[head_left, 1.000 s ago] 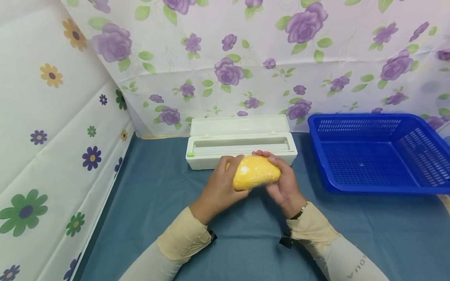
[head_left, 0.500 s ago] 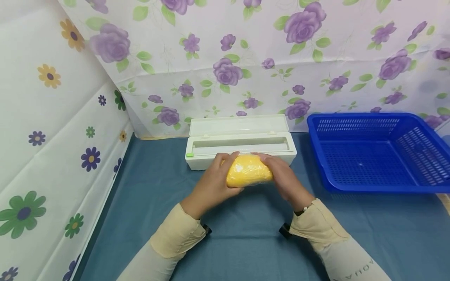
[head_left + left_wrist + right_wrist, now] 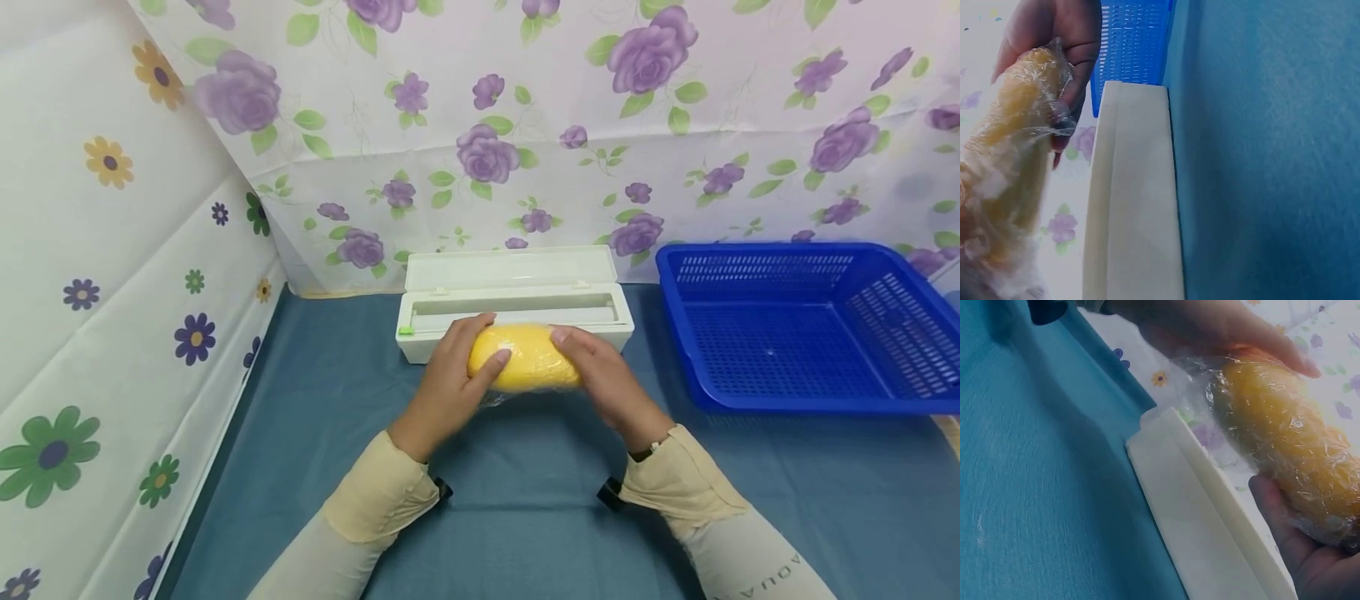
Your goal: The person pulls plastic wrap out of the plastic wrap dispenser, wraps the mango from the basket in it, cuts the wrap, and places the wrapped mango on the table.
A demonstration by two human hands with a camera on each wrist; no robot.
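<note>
A yellow mango (image 3: 525, 358) wrapped in clear cling film is held above the blue tablecloth, just in front of the white cling-film dispenser box (image 3: 513, 302). My left hand (image 3: 457, 379) grips its left end, thumb over the top. My right hand (image 3: 596, 379) grips its right end. In the left wrist view the wrapped mango (image 3: 1013, 156) fills the left side, with the other hand's fingers (image 3: 1072, 44) round its far end and the dispenser box (image 3: 1132, 200) beside it. The right wrist view shows crinkled film over the mango (image 3: 1291, 444) above the box (image 3: 1204, 519).
The dispenser box stands with its lid up against the floral back wall. A blue perforated plastic basket (image 3: 806, 329) with nothing in it sits at the right. Floral sheets close off the left and back. The blue tablecloth (image 3: 300, 467) covers the table.
Both hands turned the wrapped mango and shifted it slightly left and away, toward the dispenser. The left thumb now lies over the mango's top.
</note>
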